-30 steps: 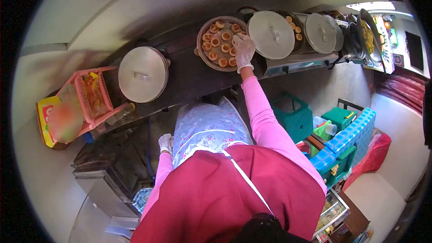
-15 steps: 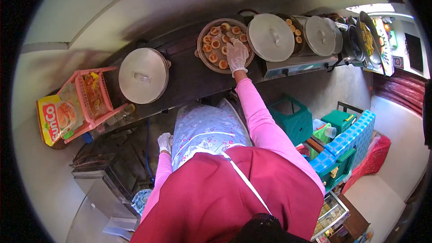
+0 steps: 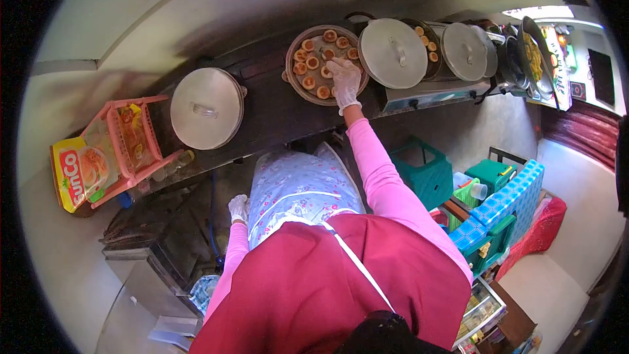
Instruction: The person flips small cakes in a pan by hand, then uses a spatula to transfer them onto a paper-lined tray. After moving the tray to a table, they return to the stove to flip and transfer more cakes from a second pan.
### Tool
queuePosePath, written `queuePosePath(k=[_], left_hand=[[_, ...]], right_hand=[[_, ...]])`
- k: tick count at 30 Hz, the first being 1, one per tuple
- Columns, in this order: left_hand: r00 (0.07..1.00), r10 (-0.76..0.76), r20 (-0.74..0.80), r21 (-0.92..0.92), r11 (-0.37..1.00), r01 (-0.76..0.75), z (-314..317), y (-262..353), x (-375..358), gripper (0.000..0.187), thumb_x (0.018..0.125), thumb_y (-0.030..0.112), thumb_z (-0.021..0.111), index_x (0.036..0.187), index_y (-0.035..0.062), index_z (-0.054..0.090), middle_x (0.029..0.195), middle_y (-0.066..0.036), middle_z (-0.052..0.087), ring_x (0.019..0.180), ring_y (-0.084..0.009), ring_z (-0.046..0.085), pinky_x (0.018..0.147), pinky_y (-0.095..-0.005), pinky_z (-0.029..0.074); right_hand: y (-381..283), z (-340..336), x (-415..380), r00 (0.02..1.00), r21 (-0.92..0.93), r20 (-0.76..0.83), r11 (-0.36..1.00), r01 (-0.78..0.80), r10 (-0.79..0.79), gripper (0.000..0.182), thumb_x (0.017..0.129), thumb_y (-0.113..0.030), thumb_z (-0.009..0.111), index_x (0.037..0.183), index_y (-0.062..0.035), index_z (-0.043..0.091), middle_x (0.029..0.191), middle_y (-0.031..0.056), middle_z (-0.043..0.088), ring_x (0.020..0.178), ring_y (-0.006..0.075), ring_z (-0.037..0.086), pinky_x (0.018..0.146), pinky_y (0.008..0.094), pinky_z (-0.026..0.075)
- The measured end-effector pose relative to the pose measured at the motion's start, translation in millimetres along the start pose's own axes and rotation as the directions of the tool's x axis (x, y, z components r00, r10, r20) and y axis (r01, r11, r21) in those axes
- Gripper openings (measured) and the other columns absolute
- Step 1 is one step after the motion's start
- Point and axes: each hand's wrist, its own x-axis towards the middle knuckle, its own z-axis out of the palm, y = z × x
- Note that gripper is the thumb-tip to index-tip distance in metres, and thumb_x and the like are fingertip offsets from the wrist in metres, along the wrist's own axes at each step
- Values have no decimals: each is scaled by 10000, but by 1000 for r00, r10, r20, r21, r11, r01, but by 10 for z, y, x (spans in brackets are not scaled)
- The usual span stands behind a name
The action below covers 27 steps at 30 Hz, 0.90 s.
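Note:
A wide round pan (image 3: 289,59) sits on the dark counter, holding several small browned round cakes (image 3: 312,63). My right hand (image 3: 346,81), in a clear plastic glove, reaches over the right side of this pan. Its fingers are pressed together near the cakes; what they hold, if anything, is too small to make out. Low beside the floral apron (image 3: 303,180) hangs my left hand (image 3: 238,208), gloved too, its fingers loosely curled with nothing visible in them.
Right of the pan, a large lid (image 3: 393,54) partly covers another pan with round cakes (image 3: 432,46); another lid (image 3: 466,52) stands beyond it. Leftward are a lidded pot (image 3: 206,109) and a pink rack (image 3: 136,137). A green stool (image 3: 422,174) stands below the stove (image 3: 436,96).
My right hand has shifted slightly within the pan area, its fingertips lower and a little left. The cakes near the fingers look slightly rearranged. My left hand stays by the apron.

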Motion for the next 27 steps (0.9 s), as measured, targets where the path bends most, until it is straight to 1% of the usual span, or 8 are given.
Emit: queuePosePath(k=[3, 5, 8, 15, 20, 21, 24, 27], left_hand=[[995, 97, 9, 151, 984, -98, -8, 32, 29, 149, 815, 110, 589, 790, -19, 658, 759, -136, 669, 670, -217, 653, 539, -357, 498], [999, -46, -1, -144, 989, 45, 12, 89, 26, 133, 815, 96, 587, 795, -14, 659, 757, -129, 668, 664, -215, 650, 535, -354, 498], [973, -228, 43, -373, 899, 228, 13, 68, 22, 105, 813, 74, 589, 804, -1, 661, 756, -111, 665, 649, -215, 642, 528, -347, 495], [993, -120, 8, -293, 949, 117, 32, -43, 1, 101, 805, 59, 605, 857, 7, 675, 784, -84, 659, 669, -213, 629, 575, -342, 502], [992, -121, 21, -206, 971, 123, 65, -46, 52, 121, 809, 77, 611, 866, -2, 683, 819, -91, 675, 698, -206, 629, 591, -352, 495], [989, -144, 18, -171, 975, 145, 62, -8, 62, 121, 811, 81, 611, 862, -3, 683, 821, -95, 677, 698, -206, 628, 589, -353, 493], [953, 292, 82, 483, 825, -294, 40, -276, 293, 126, 828, 97, 598, 827, -3, 675, 808, -113, 670, 686, -212, 629, 589, -356, 491], [998, 59, 35, -143, 988, -54, 25, 52, 87, 139, 843, 105, 579, 807, 0, 664, 789, -124, 665, 669, -215, 632, 566, -352, 491]], right_hand=[[91, 12, 55, 985, -308, 63, 936, 173, -162, 296, 802, -138, 682, 1022, 59, 663, 923, 109, 679, 726, 154, 622, 653, 264, 490], [80, 101, 66, 996, -282, 40, 956, 82, -74, 327, 797, -177, 684, 1025, 56, 665, 939, 128, 684, 754, 163, 634, 662, 267, 493], [-84, 79, -90, 847, -738, 242, 476, 477, -474, 317, 787, -169, 682, 1025, 40, 675, 959, 164, 682, 792, 211, 652, 684, 295, 499], [-240, 82, -279, 985, -344, 160, 931, 119, -67, 263, 793, -129, 665, 1012, 16, 688, 947, 186, 677, 860, 306, 648, 746, 358, 496], [-50, -44, -274, 999, -323, 45, 946, 5, 10, 276, 791, -210, 656, 955, 7, 697, 930, 180, 682, 860, 339, 642, 786, 386, 487], [-6, -62, -241, 985, -452, 94, 876, 169, -142, 272, 791, -207, 655, 949, 10, 696, 929, 180, 682, 863, 339, 642, 786, 384, 486], [-13, -81, -235, 919, -649, 193, 658, 382, -342, 267, 793, -202, 654, 938, 18, 694, 924, 181, 682, 874, 345, 641, 789, 384, 482], [-115, 36, -213, 970, -580, 89, 780, 234, -224, 264, 790, -177, 667, 956, 27, 690, 887, 160, 679, 829, 292, 638, 734, 348, 482]])
